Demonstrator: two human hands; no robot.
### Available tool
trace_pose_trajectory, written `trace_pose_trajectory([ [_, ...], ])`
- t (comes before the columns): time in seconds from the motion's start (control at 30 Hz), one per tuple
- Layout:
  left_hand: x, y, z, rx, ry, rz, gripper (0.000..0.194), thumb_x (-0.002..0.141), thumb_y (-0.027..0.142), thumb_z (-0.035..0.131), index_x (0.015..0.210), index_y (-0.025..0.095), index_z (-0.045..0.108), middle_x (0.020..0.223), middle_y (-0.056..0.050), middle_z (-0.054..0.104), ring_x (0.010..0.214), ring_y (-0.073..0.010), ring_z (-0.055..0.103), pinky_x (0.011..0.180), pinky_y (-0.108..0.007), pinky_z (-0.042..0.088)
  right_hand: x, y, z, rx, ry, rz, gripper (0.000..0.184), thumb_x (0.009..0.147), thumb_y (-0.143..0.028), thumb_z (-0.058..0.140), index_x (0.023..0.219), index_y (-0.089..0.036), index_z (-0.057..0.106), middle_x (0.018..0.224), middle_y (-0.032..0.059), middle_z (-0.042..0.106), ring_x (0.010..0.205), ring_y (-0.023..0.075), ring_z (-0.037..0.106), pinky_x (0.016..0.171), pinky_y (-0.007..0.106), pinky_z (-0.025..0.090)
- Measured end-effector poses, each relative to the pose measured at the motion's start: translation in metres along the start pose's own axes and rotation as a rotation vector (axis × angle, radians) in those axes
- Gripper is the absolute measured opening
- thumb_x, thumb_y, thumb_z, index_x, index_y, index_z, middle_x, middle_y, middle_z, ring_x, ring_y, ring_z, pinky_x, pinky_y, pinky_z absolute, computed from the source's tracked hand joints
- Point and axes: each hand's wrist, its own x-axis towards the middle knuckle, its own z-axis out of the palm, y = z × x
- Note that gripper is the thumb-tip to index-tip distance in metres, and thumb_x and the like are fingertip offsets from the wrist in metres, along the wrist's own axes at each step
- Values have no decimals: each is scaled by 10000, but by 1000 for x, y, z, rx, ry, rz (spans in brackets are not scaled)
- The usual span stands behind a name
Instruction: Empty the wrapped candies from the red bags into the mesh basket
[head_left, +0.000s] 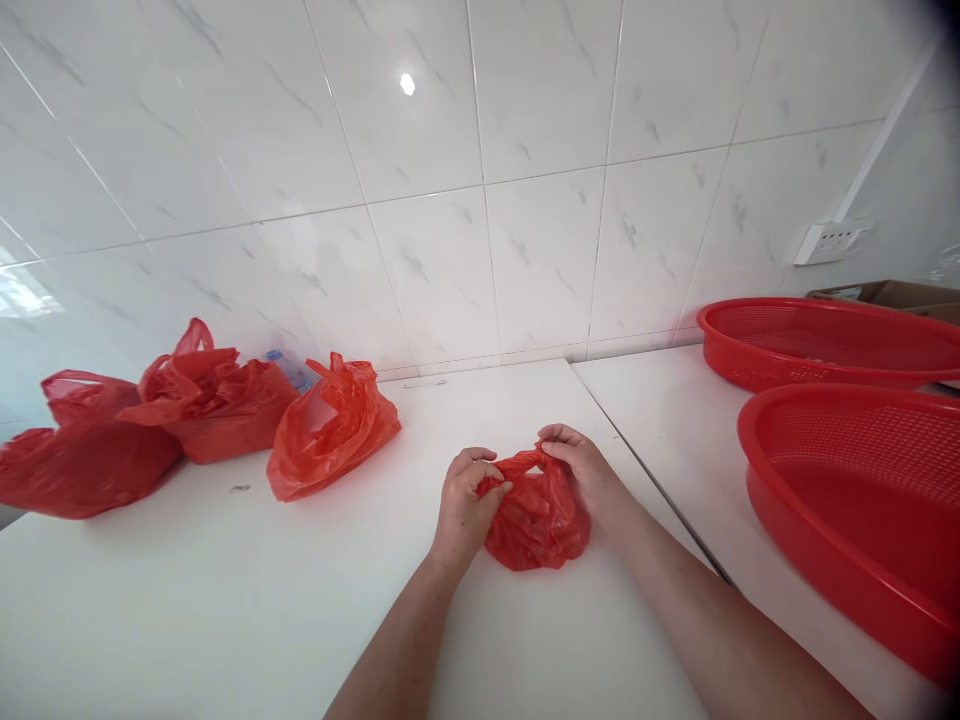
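A small red plastic bag [538,525] rests on the white table in front of me, crumpled and with its top gathered into a twisted band. My left hand [469,495] pinches the left end of that band between thumb and fingers. At the right end, my right hand [574,455] grips the plastic the same way. Thin red film stretches between the two hands. What the bag contains, if anything, cannot be made out through the folds.
Several red plastic bags stand left, the nearest an orange-red bag [330,440]. A blue-capped clear bottle [291,368] sits behind them. Two red perforated baskets, a front basket [780,500] and a rear basket [739,350], stand right, past a table seam [660,490]. Tiled wall [540,250] rises behind.
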Motion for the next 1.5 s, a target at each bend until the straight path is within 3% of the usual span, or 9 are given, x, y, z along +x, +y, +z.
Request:
trace_pose_trajectory([
  [0.23,9,-16,-19,162,106,29,113,777,193,580,667,216,569,1079,-44,573,1068,-228,495,798,-369,453,19,-15,-43,-68,425,-133,280,527,-160,729,756,-204,575,640,-32,608,613,109,584,590,229,470],
  [0.43,15,-26,-32,282,145,70,104,790,214,570,686,217,574,1031,-51,593,1019,-232,515,821,-393,431,28,-14,-65,-42,531,-140,303,521,-131,717,769,-216,565,645,-34,599,584,102,564,570,236,491],
  [0.77,11,-36,-22,152,134,-87,86,790,301,573,824,228,603,988,-40,596,928,-204,560,789,-361,453,28,-11,-64,20,391,-148,302,543,-199,765,774,-228,573,728,-18,640,606,124,587,564,268,507],
  [0.9,9,-32,-17,218,160,-14,346,772,321,615,1105,251,551,1182,-75,530,1115,-240,495,883,-407,447,25,-10,-54,56,289,-108,329,554,-229,780,811,-224,574,784,-14,670,646,121,605,590,255,494],
  [1.0,7,-25,-12,295,183,97,441,769,324,635,1188,256,515,1303,-100,449,1228,-265,407,953,-446,409,22,-7,-44,62,216,-82,363,552,-251,793,844,-216,579,788,-8,679,668,137,618,595,266,479],
  [1.17,3,-19,-1,416,47,209,585,707,391,700,1242,271,496,1355,-115,426,1274,-310,355,1035,-521,291,14,-2,-29,53,10,-32,370,606,-290,774,916,-215,587,730,-10,661,687,142,613,649,273,458],
  [1.3,1,-22,6,348,-108,105,824,647,336,736,1376,296,354,1382,-105,416,1275,-316,355,1032,-521,288,6,-2,-19,62,-141,12,307,658,-292,746,915,-218,595,742,-10,641,722,137,603,654,258,453],
  [1.37,1,-23,6,285,-148,50,726,662,216,684,1331,315,422,1309,-78,491,1216,-291,423,1002,-487,334,4,-4,-15,63,-194,34,276,672,-288,737,902,-219,600,744,-15,632,714,126,593,645,245,451],
  [1.5,2,-27,4,87,-135,-18,383,691,61,486,971,268,646,1054,-47,616,1006,-220,548,861,-374,443,3,-5,-18,49,-176,71,275,690,-313,718,927,-230,608,793,-7,650,750,136,607,682,254,473],
])
